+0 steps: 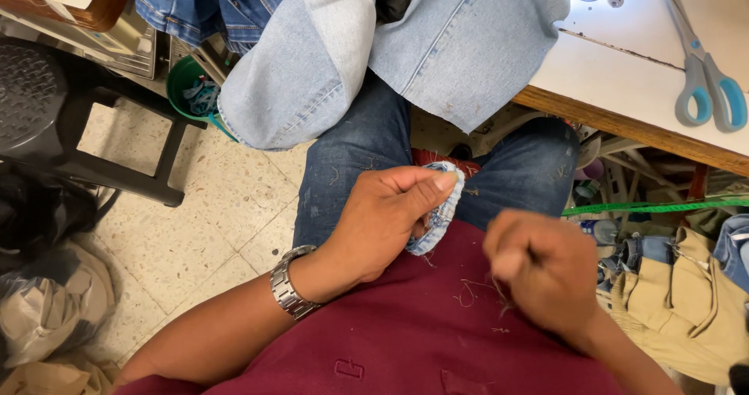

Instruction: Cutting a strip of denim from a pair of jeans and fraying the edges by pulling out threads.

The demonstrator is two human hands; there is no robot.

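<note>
Low in the middle of the frame, over the person's lap, the left hand (382, 223) pinches a small strip of pale denim (438, 212) between thumb and fingertips, fingers clamped on its upper edge while the rest of the strip curls down beside the palm. Right of it and a little lower, the right hand (546, 274) is closed into a loose fist, slightly blurred; it looks drawn together as if on a thread, but whether anything sits between the fingers cannot be told. Loose thread ends (472, 292) lie on the maroon shirt (406, 340) between the two hands.

Judging from the grip, picking stitches or threads from such a small piece goes best with the strip kept taut at the pinch, each pull short and straight away from the cloth, and the left hand turning the strip so the next stretch of seam faces up.

Counted outward: two hands, one denim strip, one metal wristwatch (290, 283) on the left wrist. Above the knees, one large light-blue denim garment (460, 44) hangs off the table (624, 91) in the upper right of the frame, and on that table lies one pair of scissors (706, 71) with blue and grey handles. One green tape (655, 207) runs across at the right edge, above one khaki garment (686, 309). At the upper left stand one dark stool (47, 106) and one green bucket (187, 87); bags and cloth lie heaped at the lower left on the speckled floor (218, 216)
</note>
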